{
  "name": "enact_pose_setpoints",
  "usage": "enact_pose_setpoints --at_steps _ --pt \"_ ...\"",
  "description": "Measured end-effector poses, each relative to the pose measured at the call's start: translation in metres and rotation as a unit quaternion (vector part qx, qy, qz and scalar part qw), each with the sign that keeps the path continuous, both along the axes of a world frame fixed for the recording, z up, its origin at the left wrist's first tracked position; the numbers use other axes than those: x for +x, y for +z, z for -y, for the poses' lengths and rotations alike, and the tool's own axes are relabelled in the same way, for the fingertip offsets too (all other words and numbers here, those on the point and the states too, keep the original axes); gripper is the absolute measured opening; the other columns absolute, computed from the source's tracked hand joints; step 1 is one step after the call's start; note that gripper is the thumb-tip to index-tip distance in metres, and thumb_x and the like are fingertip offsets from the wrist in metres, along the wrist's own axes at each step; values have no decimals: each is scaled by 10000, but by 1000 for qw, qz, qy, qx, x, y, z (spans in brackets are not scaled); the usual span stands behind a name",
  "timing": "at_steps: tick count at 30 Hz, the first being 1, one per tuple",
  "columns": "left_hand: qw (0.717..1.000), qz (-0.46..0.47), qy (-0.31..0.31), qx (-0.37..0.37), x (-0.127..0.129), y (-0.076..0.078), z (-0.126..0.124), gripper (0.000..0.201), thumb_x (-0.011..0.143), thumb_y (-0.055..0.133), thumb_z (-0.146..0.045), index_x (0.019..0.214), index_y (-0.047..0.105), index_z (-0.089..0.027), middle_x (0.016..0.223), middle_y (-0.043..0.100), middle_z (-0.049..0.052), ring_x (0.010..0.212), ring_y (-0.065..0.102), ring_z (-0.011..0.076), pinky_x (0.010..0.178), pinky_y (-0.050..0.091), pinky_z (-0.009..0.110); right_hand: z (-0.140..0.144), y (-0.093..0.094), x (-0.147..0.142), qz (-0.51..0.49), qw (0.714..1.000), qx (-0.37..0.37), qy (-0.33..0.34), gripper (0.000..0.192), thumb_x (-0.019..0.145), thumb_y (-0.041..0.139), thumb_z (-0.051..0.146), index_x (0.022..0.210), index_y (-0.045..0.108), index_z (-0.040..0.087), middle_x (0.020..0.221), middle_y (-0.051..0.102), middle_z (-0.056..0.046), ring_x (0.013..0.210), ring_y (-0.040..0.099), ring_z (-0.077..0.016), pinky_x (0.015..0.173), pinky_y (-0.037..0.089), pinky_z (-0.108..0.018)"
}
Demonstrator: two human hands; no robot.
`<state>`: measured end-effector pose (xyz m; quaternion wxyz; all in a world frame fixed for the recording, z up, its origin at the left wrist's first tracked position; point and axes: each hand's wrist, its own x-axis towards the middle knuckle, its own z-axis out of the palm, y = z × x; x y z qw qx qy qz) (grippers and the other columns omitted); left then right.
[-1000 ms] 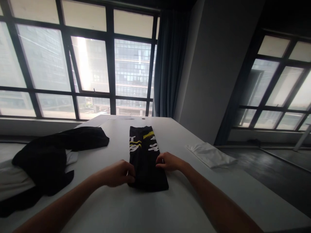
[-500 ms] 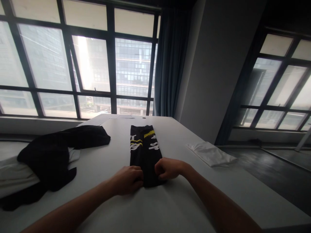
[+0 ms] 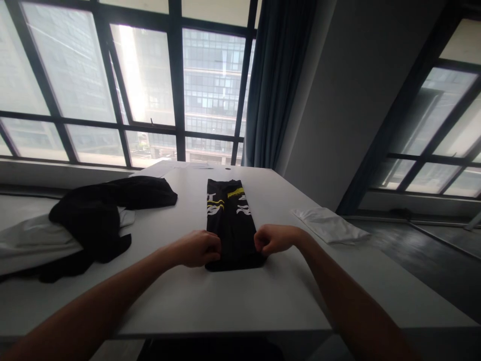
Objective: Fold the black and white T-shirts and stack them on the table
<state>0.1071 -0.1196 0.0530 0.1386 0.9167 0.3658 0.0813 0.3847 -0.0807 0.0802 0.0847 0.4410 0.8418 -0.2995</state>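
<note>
A black garment (image 3: 235, 228) with white and yellow print lies folded into a long narrow strip on the white table (image 3: 225, 301). At its near left edge, my left hand (image 3: 201, 248) is closed with the fingers curled onto the cloth. My right hand (image 3: 274, 238) pinches the opposite edge, a little farther from me. The fingertips of both hands are partly hidden against the fabric. Its printed part points away from me, and the plain part lies between my hands.
Left on the table is a rumpled black garment (image 3: 86, 215), with a pale grey cloth (image 3: 33, 240) beside and partly under it. A folded white cloth (image 3: 330, 225) rests near the right edge. Windows (image 3: 143, 75) and a blue curtain (image 3: 270, 85) stand beyond the table.
My view has tilted down, bringing the table's near edge into sight. My hands have moved slightly apart, toward the outer edges of the black garment, whose near end now looks wider and flatter.
</note>
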Motion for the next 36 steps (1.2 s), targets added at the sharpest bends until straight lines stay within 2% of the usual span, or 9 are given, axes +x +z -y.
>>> enact_pose_setpoints --at_steps 6,10,13,16,20,24,28,33,36 --pt "999 -6 -34 -28 2 1 2 116 833 596 -304 806 681 -229 787 664 -4 716 588 151 629 397 250 -1 -8 -4 21 999 -39 1 172 671 658 162 834 712 146 731 656 2 651 582 -116 570 425 -194" --pt "998 14 -39 -54 -6 4 -3 251 772 699 -395 973 702 -244 1020 667 29 870 613 186 720 454 270 -5 -7 -1 5 996 -88 -1 172 719 641 188 865 715 136 749 670 -9 659 603 -120 595 454 -204" --pt "999 16 -37 -34 -11 -4 -8 671 636 797 -524 1238 611 -292 1378 528 77 1229 492 306 966 422 394 -10 -8 2 -44 998 24 -23 213 776 648 264 942 715 148 855 692 -36 735 619 -140 641 468 -222" --pt "997 11 -59 -39 -8 -20 -10 906 612 777 -614 1404 456 -313 1552 339 98 1421 263 360 1122 241 530 -16 -15 1 -107 979 171 -42 292 812 653 366 1018 708 166 945 697 -56 807 622 -162 697 478 -249" --pt "998 35 -54 -1 5 -39 -8 691 801 631 -572 1403 465 -276 1522 396 104 1405 336 314 1154 187 532 -20 -32 -10 -137 971 197 4 378 783 695 417 1087 699 192 1032 686 -60 899 627 -188 785 487 -278" --pt "997 51 -15 55 16 -38 -4 335 912 501 -366 1195 650 -268 1295 642 57 1201 573 252 1033 406 395 -16 -44 -25 -141 964 224 21 377 780 707 322 1137 681 204 1012 670 -53 872 618 -175 784 488 -278" --pt "993 80 37 80 17 -29 -2 314 927 431 -291 1124 670 -242 1113 715 58 1011 661 231 891 483 342 -8 -49 -41 -154 949 273 45 483 759 666 139 1234 623 214 1000 651 -45 842 611 -155 767 478 -262" --pt "982 154 34 104 15 -23 2 273 938 426 -293 1075 651 -225 1127 687 58 1012 642 201 893 486 319 -3 -52 -53 -198 926 320 34 233 795 563 108 955 709 191 918 680 -35 806 620 -153 748 457 -254" --pt "973 184 57 127 20 -23 7 366 859 582 -437 1169 582 -242 1251 599 81 1114 572 253 921 486 379 -3 -53 -55 -259 909 327 -18 221 810 520 116 940 683 188 889 691 -31 803 626 -154 764 455 -257"
